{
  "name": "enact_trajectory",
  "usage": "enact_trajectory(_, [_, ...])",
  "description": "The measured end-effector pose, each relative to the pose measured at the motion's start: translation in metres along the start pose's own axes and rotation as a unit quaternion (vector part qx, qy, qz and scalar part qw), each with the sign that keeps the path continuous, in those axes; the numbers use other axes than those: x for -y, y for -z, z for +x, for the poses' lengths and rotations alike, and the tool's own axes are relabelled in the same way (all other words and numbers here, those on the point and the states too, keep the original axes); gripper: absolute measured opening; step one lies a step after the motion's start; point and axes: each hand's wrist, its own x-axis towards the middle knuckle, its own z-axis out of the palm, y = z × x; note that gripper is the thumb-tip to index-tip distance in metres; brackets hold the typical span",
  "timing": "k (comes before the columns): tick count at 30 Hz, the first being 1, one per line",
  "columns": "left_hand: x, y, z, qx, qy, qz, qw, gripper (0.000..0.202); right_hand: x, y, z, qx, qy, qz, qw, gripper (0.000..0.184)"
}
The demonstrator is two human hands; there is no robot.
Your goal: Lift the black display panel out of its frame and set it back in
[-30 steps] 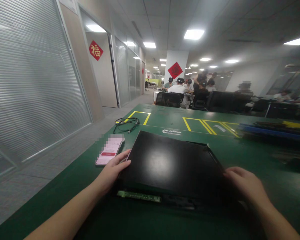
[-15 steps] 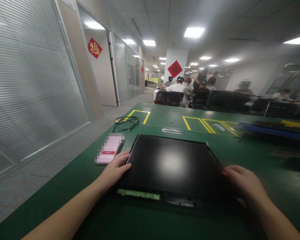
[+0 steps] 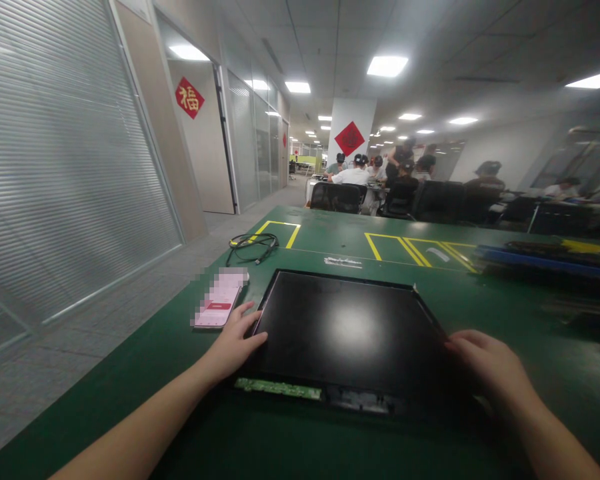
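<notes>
A flat black display panel (image 3: 310, 327) lies on the green table in front of me, light glaring off its screen. Along its near edge a strip of green circuit board (image 3: 280, 388) is exposed. My left hand (image 3: 240, 337) rests at the panel's left edge, fingers apart and thumb touching the screen side. At the right edge my right hand (image 3: 485, 357) has its fingers closed on the frame; the fingertips are partly hidden. A phone (image 3: 220, 307) with a lit pinkish screen lies just left of the panel.
On the green table (image 3: 105, 413), a coiled black cable (image 3: 253, 248) lies beyond the phone. Yellow tape (image 3: 390, 235) marks the far side. Blurred dark and blue parts (image 3: 545, 260) are stacked at right. Several people sit farther back, near black chairs (image 3: 337, 198).
My left hand has shifted slightly right and its fingers have spread more at the panel's edge. The right hand and the panel look almost the same.
</notes>
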Motion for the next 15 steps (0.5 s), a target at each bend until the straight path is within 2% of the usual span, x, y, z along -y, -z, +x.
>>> enact_trajectory(6, [0.0054, -0.0015, 0.0002, 0.004, -0.027, 0.028, 0.999, 0.061, 0.0019, 0.0004, -0.0018, 0.008, -0.023, 0.005, 1.0, 0.031])
enact_trajectory(10, [0.0052, -0.0034, -0.0013, 0.011, -0.045, 0.049, 0.998, 0.059, -0.0006, 0.0005, 0.0013, 0.0, 0.0, -0.008, 1.0, 0.027])
enact_trajectory(15, [0.0012, -0.007, -0.0069, 0.0, -0.051, 0.051, 0.997, 0.069, -0.0046, -0.0003, 0.005, -0.011, 0.016, -0.02, 1.0, 0.027])
